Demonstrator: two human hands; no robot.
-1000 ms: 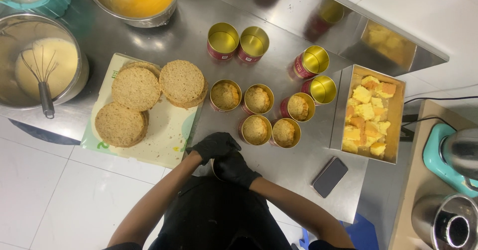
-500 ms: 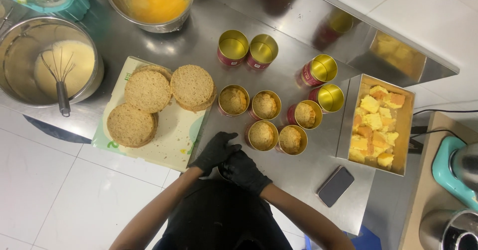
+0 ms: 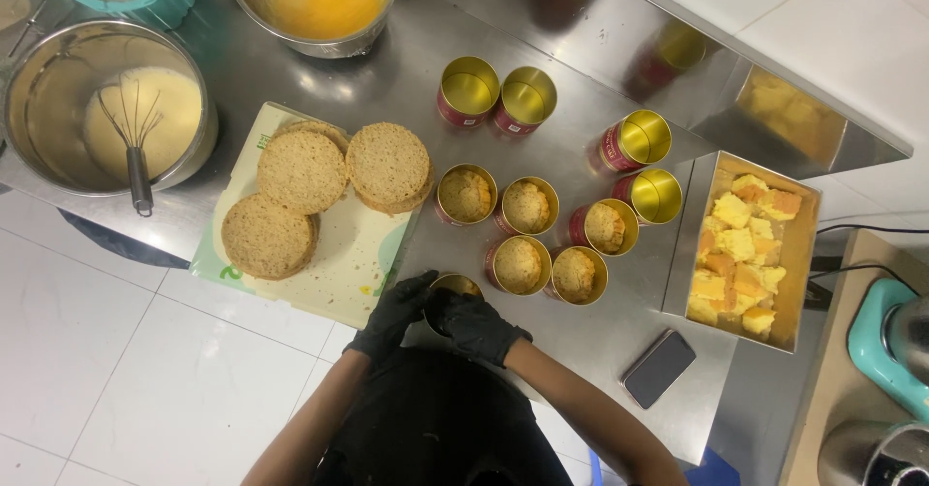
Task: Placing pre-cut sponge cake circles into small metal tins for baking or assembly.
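Gold-lined can [image 3: 455, 285] sat at the near edge of the steel table [image 3: 387, 79], mostly hidden between both black-gloved hands. Left hand [image 3: 395, 312] cupped its left side, fingers curled round the wall. Right hand [image 3: 474, 325] covered the can's mouth from the right, fingers bent over the rim; contents not visible. Just beyond stood five cans filled with cake pieces [image 3: 527, 236], and farther back four empty cans [image 3: 498, 94]. To the left, three round sponge layers [image 3: 324, 181] lay on a board [image 3: 334, 273]. Right of the cans, a metal tray of yellow cake cubes [image 3: 745, 254]; a dark phone [image 3: 658, 368] lay near the table edge. Far left, a bowl of batter with a whisk [image 3: 135, 142].
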